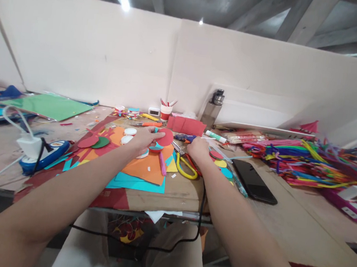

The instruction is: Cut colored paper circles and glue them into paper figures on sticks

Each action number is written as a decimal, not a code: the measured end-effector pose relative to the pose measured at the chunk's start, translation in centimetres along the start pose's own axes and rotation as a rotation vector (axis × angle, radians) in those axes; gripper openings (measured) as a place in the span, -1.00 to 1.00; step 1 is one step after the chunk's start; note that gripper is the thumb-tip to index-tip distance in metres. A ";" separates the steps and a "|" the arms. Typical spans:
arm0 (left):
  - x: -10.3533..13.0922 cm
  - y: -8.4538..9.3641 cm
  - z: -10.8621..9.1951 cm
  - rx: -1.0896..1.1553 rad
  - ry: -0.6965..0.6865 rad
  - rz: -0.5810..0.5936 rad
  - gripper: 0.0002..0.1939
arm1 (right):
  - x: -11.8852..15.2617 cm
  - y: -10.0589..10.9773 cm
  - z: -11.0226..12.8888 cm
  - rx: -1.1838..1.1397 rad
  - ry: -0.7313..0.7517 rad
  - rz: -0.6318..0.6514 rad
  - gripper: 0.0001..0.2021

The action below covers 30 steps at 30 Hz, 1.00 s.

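Observation:
My left hand [147,138] pinches a red paper circle [165,137] by its left edge, above orange paper [146,167] and turquoise sheets [138,183]. A pink marker [162,164] lies just below the circle. My right hand [198,147] is closed at a dark blue item [185,138]; its fingers point away, and what they hold is hidden. Yellow-handled scissors [186,168] lie to its left. To its right are yellow [220,163] and turquoise [226,172] circles. White-topped round pieces [127,139] stand beside my left hand.
A black phone [254,182] and bundles of coloured pipe cleaners [303,159] are on the right. At the back stand a bottle [212,109] and a cup of pens [166,112]. A blue power strip [43,157] sits left; a black cable [201,208] hangs over the front edge.

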State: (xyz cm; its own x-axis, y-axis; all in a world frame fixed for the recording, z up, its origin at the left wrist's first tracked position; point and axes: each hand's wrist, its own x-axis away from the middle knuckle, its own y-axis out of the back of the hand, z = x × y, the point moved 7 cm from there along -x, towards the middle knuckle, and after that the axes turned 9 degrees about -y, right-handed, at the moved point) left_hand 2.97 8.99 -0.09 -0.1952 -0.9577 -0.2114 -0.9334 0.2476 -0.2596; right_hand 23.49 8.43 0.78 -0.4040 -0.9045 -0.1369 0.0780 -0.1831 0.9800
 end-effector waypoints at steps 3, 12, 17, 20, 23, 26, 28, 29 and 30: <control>0.1 0.0 -0.1 -0.014 -0.011 -0.001 -0.66 | -0.5 -0.2 -0.6 -0.039 -0.045 -0.010 -0.61; -0.2 0.4 -0.5 -0.035 -0.045 -0.029 -0.65 | 0.2 2.1 -2.1 -0.076 -0.007 -0.031 -0.52; -0.3 0.7 -0.7 -0.009 -0.076 -0.054 -0.67 | 2.2 5.9 -7.2 0.026 -0.009 -0.261 -0.49; -0.4 0.8 -0.7 -0.023 -0.089 -0.062 -0.71 | 3.9 7.1 -12.4 0.132 -0.114 -0.371 -0.37; -0.3 0.9 -0.9 -0.052 -0.112 -0.081 -0.70 | 5.0 6.8 -17.4 0.241 -0.254 -0.361 -0.22; -0.3 1.0 -0.9 -0.072 -0.122 -0.088 -0.70 | 5.5 5.4 -20.8 0.337 -0.318 -0.286 -0.16; -0.3 1.0 -0.9 -0.081 -0.128 -0.076 -0.69 | 5.4 4.3 -22.1 0.354 -0.334 -0.229 -0.13; -0.3 1.0 -0.8 -0.087 -0.132 -0.069 -0.68 | 5.3 3.7 -22.4 0.356 -0.334 -0.202 -0.13; -0.4 1.1 -0.8 -0.091 -0.138 -0.064 -0.67 | 5.1 3.3 -22.7 0.353 -0.332 -0.179 -0.12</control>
State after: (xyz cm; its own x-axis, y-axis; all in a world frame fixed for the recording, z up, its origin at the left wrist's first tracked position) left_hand 1.81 9.49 0.46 -0.0973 -0.9404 -0.3260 -0.9673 0.1664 -0.1913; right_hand 42.36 -5.54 -0.01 -0.6547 -0.6893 -0.3102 -0.3086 -0.1309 0.9421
